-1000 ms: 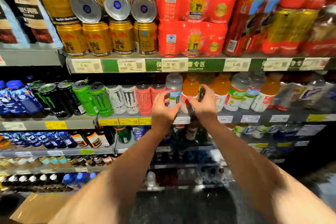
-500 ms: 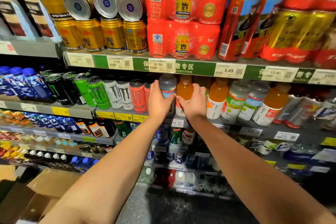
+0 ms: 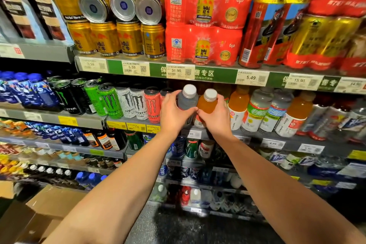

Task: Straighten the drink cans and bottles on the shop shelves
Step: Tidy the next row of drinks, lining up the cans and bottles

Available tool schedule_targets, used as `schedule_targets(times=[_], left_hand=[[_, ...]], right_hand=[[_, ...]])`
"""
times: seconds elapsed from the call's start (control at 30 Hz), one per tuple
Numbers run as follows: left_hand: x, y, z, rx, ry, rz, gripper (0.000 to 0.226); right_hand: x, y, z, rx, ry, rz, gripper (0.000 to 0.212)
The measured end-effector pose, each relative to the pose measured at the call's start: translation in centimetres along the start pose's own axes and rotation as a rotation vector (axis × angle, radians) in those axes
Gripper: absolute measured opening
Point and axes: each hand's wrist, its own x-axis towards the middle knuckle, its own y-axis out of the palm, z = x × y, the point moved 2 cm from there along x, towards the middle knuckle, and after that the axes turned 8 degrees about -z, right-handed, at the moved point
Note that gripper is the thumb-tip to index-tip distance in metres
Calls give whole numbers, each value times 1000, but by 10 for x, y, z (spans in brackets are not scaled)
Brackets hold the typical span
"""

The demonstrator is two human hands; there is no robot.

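On the second shelf (image 3: 217, 133) stand a grey bottle (image 3: 187, 100) and an orange bottle (image 3: 208, 103), both with white caps, side by side at the front edge. My left hand (image 3: 174, 114) grips the grey bottle around its body. My right hand (image 3: 216, 119) grips the orange bottle, thumb across its front. Both bottles lean slightly toward me. More orange and clear bottles (image 3: 257, 113) stand in a row to the right. Monster cans (image 3: 136, 103) line up to the left.
The top shelf holds gold Red Bull cans (image 3: 128, 37) with three lying on their sides above, red multipacks (image 3: 206, 20) and tall red cans (image 3: 263, 29). Lower shelves carry small bottles and cans. A cardboard box (image 3: 51, 202) sits on the floor at lower left.
Both hands have closed around the two bottles and drawn them forward to the shelf's front edge. The camera has come closer to the shelf.
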Motion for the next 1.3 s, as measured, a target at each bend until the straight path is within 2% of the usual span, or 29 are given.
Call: schedule_targets(times=[0.13, 0.27, 0.47, 0.77, 0.9, 1.03, 1.23, 1.3], left_hand=[[-8, -4, 4, -49, -31, -52, 78], [-8, -7, 9, -63, -108, -110, 81], [-5, 1, 3, -71, -149, -109, 84], [3, 29, -18, -15, -92, -24, 76], [7, 42, -26, 24, -86, 35, 84], [8, 49, -33, 52, -84, 63, 77], [17, 50, -29, 40, -139, 137, 84], [19, 48, -25, 22, -161, 167, 87]], right_hand=[[-7, -5, -4, 102, 27, -7, 67], [-17, -13, -23, 247, 133, -95, 66], [-26, -27, -36, 361, 103, -188, 66], [-29, -53, -47, 474, 112, -217, 65], [-29, -62, -48, 482, 94, -249, 62], [-28, -68, -46, 436, 62, -237, 69], [-30, -63, -38, 385, 8, -175, 80], [-32, -59, -31, 373, -8, -145, 75]])
